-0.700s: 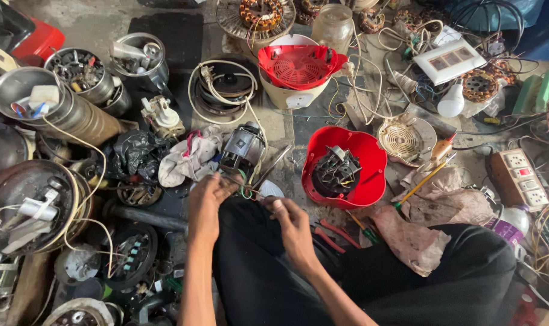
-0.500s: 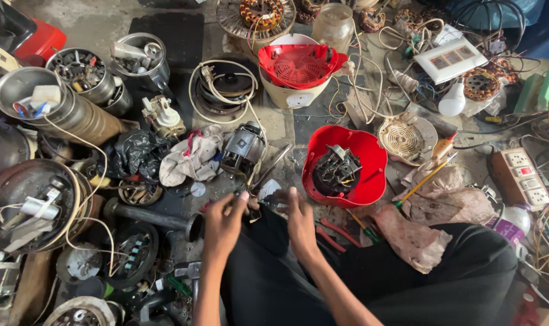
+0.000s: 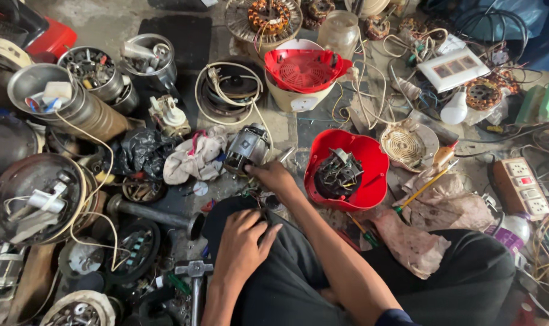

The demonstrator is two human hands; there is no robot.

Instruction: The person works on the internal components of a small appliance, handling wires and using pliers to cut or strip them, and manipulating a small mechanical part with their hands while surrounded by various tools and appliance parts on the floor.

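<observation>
My right hand (image 3: 275, 177) reaches forward and grips the lower end of a small grey electric motor (image 3: 248, 145) that lies on the floor beside a dirty rag (image 3: 193, 158). My left hand (image 3: 241, 242) rests on my black trouser knee. Its fingertips are at a small tangle of thin coloured wires (image 3: 257, 199) that runs from the motor. Whether the fingers pinch those wires is hidden. A red plastic appliance base (image 3: 371, 158) with a wired motor inside sits just right of my right hand.
Parts crowd the floor: metal tubs (image 3: 93, 75) and a fan housing (image 3: 33, 193) at left, a coiled cord (image 3: 226, 90), a red-lidded white jar (image 3: 304, 69), a screwdriver (image 3: 422, 188), a socket box (image 3: 525, 188) and a hammer (image 3: 196, 271) by my left knee.
My left hand has drawn back from the motor onto my knee. My right hand has moved forward and left to the motor. The camera view has shifted slightly.
</observation>
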